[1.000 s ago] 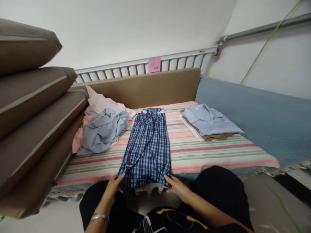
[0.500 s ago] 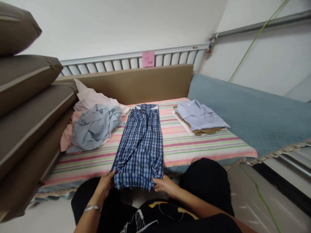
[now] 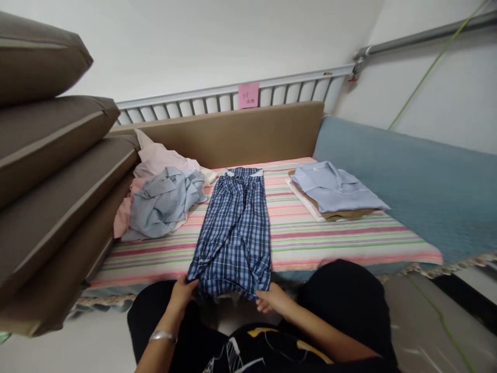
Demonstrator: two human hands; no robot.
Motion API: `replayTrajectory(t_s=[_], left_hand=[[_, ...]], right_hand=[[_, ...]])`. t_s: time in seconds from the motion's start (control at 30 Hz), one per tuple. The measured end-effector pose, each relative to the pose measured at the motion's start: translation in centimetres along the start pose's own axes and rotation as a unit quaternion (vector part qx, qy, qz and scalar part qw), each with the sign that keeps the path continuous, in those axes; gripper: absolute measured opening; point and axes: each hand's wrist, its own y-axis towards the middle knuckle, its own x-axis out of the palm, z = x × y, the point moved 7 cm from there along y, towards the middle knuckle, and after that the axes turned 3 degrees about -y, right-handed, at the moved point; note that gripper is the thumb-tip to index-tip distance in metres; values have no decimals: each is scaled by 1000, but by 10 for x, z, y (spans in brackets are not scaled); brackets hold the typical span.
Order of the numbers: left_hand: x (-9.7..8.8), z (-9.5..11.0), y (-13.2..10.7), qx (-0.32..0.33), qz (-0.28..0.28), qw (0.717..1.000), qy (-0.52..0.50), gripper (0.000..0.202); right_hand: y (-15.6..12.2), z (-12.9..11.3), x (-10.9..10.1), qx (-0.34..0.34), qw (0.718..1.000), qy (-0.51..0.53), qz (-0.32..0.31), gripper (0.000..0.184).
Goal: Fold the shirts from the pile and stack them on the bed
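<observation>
A blue plaid shirt point(image 3: 236, 223) lies lengthwise before me on a striped cloth, its sides folded in to a long narrow shape. Its collar end points away, and the near end reaches past the front edge toward my lap. My left hand point(image 3: 182, 294) pinches the near left corner. At the near right corner, my right hand point(image 3: 274, 300) grips the fabric between thumb and fingers. The fabric between the two hands sags a little and shows creases.
Left of the shirt is a crumpled heap of clothes point(image 3: 165, 202), grey-blue and pink. A folded stack point(image 3: 337, 189) with a light blue shirt on top lies right. Brown cushions point(image 3: 58, 171) pile up at far left. The striped cloth point(image 3: 310, 243) covers the bed.
The view has swung slightly left, so everything sits further right. Both hands keep hold of the shirt's near corners, and its near edge looks slightly changed in drape.
</observation>
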Motion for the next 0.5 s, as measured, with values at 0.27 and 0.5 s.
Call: replayTrajectory(t_s=[0.27,0.5], left_hand=[[72,36,-45,192,-95,974,79,35],[201,-5,-40,-34,-225,973,28,24]], right_hand=[[-4,-1,6,-12,1000,-9,1,13],[5,-6,4,-80,995,-56,6,14]])
